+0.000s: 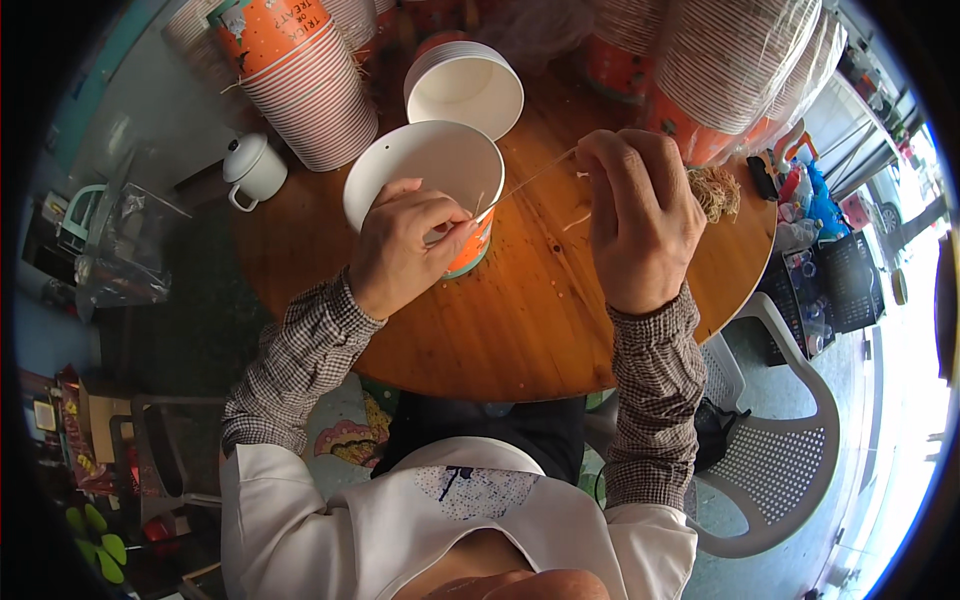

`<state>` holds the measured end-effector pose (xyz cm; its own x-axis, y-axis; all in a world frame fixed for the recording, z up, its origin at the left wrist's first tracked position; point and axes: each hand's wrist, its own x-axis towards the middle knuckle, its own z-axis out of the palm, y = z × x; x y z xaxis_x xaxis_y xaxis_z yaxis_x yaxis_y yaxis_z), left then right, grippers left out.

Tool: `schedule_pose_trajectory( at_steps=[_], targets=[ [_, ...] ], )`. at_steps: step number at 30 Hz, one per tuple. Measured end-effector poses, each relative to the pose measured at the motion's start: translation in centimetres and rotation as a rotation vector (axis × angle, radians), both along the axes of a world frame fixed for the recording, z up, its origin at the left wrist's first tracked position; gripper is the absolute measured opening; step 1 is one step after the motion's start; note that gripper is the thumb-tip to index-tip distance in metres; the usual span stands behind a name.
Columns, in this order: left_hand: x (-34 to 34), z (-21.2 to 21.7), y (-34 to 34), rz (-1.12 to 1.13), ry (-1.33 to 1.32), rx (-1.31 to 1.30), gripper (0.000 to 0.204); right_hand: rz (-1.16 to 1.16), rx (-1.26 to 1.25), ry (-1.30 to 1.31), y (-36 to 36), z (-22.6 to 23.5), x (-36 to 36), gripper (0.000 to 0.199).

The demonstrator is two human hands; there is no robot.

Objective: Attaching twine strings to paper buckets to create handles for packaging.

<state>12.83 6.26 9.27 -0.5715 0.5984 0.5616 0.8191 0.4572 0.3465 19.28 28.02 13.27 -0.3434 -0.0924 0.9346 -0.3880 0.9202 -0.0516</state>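
A paper bucket (425, 160), white inside and orange with a green base outside, stands on the round wooden table, its mouth tilted toward me. A small dark hole shows in its far wall. My left hand (405, 245) is closed at the near right rim, thumb and fingers pinching a thin tan cord (532, 179) there. From that pinch the cord runs taut up to the right. Its other end is gripped in the bent fingers of my right hand (645, 215), held above the table. Whether my left fingers also grip the rim is hidden.
Nested white buckets (468, 92) lie just behind. A tall orange-and-white bucket stack (315, 115) leans at left, near a white lidded mug (257, 172). Plastic-wrapped stacks (745, 65) stand back right, beside a tan cord bundle (716, 194). A grey chair (785, 465) is at right.
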Motion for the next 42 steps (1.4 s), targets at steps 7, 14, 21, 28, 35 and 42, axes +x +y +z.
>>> schedule_pose_trajectory(
  at_steps=[7,14,21,28,35,42],
  targets=[
    [1.3,0.1,0.3,0.049,0.238,-0.087,0.005,-0.054,-0.008,-0.028,0.7,0.4,0.8,0.011],
    [1.8,0.1,-0.6,0.049,0.291,-0.195,0.006,0.035,-0.102,-0.084,1.0,0.2,1.0,0.009],
    [0.8,1.6,-4.7,-0.054,0.269,-0.336,0.013,0.489,-0.645,-0.913,4.1,-1.0,1.7,0.011],
    [-3.6,1.8,-7.6,-0.062,0.431,-0.353,0.014,0.004,-0.147,-0.899,6.4,-1.7,1.6,0.022],
    [-6.1,1.4,-7.8,-0.071,0.357,-0.116,0.031,0.174,-0.546,-0.52,4.5,-2.9,0.3,0.021],
    [0.3,4.2,-0.9,-0.275,-0.423,0.327,0.027,1.331,-1.198,-0.511,2.3,-2.4,-0.1,0.02]
  ],
)
